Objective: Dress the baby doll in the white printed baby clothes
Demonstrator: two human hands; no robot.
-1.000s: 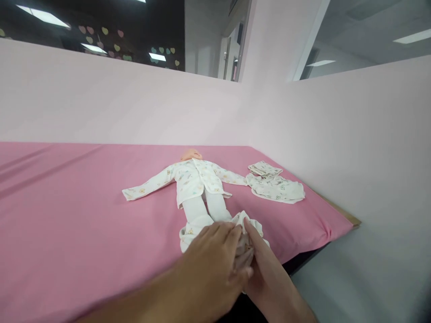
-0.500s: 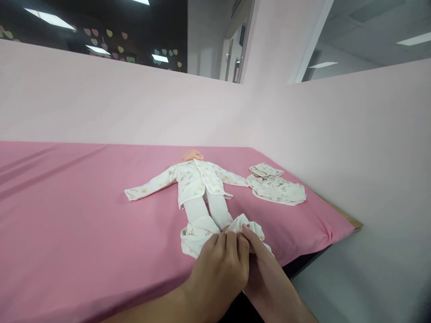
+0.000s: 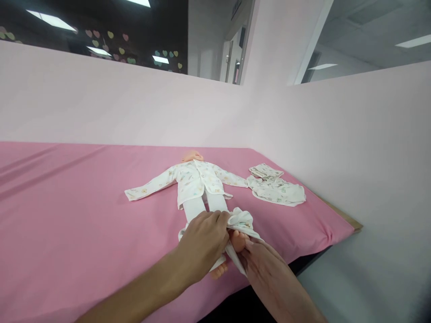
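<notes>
Two hands are gripping the bunched white printed baby trousers [image 3: 240, 222] at the doll's [image 3: 198, 179] feet: your left hand [image 3: 202, 244] is clutching the waistband, your right hand [image 3: 266, 264] pinching its lower edge, near the pink surface's [image 3: 67, 215] front edge.

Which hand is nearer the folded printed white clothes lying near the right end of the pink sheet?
Right. The right hand sits at the doll's feet, on the side towards the folded printed white clothes. The left hand grips the bunched white trousers further left.
</notes>
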